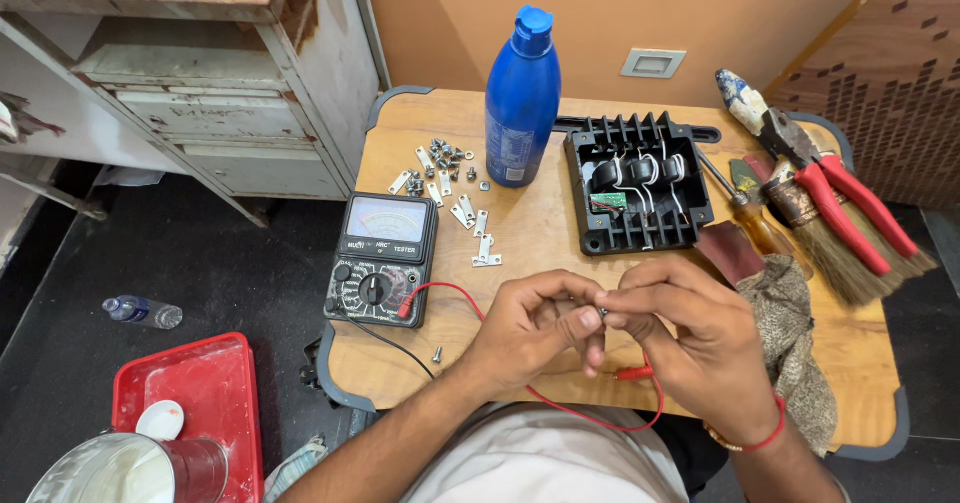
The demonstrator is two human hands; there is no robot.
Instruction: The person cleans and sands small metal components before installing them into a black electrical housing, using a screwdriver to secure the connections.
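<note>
Two bare hands meet over a wooden bench, fingertips pinching a tiny metal part between them.

The left hand (530, 328) curls inward, thumb and forefinger pressed onto the small silvery metal part (602, 312); the right hand (690, 338), a red thread at its wrist, closes on it from the other side. A thin red test lead (470, 308) loops beneath the hands to a black analogue multimeter (382, 258). Beyond lie flat metal brackets (478, 231), a tall blue plastic bottle (521, 98) and a black ribbed plastic housing (637, 185) on the rounded wooden bench (540, 233).
</note>
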